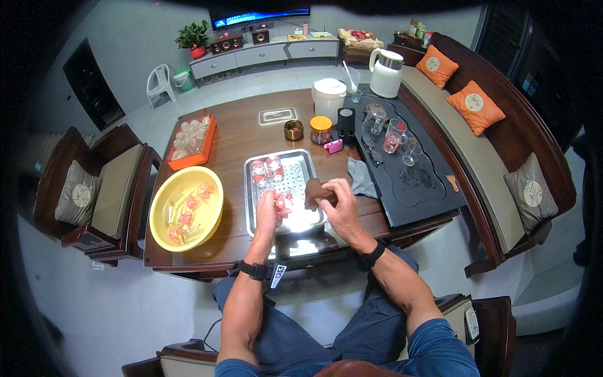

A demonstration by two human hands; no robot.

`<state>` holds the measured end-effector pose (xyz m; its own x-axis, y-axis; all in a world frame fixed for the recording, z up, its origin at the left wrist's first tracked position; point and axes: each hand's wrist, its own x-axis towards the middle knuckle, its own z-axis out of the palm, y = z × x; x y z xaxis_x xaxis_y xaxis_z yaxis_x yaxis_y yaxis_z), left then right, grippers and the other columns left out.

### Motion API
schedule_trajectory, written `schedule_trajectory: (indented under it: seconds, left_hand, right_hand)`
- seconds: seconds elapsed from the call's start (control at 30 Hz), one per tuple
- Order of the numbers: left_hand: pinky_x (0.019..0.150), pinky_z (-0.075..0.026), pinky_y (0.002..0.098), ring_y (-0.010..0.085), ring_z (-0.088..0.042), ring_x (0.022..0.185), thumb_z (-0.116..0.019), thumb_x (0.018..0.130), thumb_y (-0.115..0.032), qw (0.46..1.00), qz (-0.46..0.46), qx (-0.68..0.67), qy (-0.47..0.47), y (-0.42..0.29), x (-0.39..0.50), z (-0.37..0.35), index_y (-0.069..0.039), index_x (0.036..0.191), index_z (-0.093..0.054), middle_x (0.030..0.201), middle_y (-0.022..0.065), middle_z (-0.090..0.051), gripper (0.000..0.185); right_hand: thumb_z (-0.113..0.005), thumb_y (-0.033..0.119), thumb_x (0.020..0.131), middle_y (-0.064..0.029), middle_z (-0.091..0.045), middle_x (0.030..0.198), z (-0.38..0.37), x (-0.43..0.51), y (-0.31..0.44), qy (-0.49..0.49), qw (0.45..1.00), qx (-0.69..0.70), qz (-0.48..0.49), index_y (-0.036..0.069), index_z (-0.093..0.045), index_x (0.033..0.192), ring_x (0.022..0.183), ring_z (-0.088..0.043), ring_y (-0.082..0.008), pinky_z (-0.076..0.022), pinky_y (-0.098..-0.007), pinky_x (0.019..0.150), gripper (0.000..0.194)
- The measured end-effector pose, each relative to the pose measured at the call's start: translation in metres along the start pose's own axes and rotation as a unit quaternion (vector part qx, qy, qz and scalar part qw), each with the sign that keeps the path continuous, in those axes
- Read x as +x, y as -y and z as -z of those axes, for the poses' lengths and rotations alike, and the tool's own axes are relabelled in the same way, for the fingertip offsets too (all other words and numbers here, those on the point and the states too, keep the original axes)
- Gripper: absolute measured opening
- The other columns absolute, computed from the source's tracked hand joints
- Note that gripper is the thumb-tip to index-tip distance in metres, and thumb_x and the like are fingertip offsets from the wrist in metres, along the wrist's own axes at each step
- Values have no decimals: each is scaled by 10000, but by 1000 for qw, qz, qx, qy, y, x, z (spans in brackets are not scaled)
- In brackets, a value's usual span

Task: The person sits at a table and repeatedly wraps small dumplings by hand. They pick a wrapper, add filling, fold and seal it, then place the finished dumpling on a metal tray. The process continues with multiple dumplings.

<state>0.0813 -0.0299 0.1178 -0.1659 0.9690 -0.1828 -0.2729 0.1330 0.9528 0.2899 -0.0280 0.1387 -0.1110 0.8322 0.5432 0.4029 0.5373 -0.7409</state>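
Note:
My left hand [267, 214] grips a clear glass cup with a red flower pattern [283, 203] over the front part of a metal tray. Pinched in my right hand [341, 207] is a brown cloth [316, 192], held just right of the cup and apart from it. The perforated metal tray [301, 162] lies on the wooden table before me. In its far left corner stand several red-patterned glasses [266, 169]. To the left, a yellow plastic basin [158, 207] holds water with red-patterned glassware [186, 219] in it.
An orange box [213, 136] of pale cups stands at the far left. On the right, a black tea tray [414, 207] carries a glass teapot [374, 120], glasses and eyeglasses [373, 153]. A grey cloth [362, 178], a yellow-lidded jar [321, 131] and a white pitcher [329, 99] are nearby.

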Motion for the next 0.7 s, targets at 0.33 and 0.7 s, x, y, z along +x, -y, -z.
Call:
schedule_trajectory:
  seconds: [0.33,0.7]
  left_hand:
    - [357,-281,224,74,-468,463,-504,1054,-426,983,143,-75,81,2,-3,9,-102,978,-636,690,-20,-585,358]
    - [555,-498,270,125,-612,602,-429,1089,-334,986,-119,113,-34,10,10,11,-12,941,-634,830,92,-708,409]
  right_hand:
    - [-729,62,858,-158,-600,1302,0,-4,17,200,945,-76,247,78,-559,1402,1125,-653,-390,-570,-440,927,570]
    - [-697,194,979,-16,-673,750,-6,-11,5,207,881,362,-225,-5,-697,1134,580,-613,-79,-489,-252,526,252]
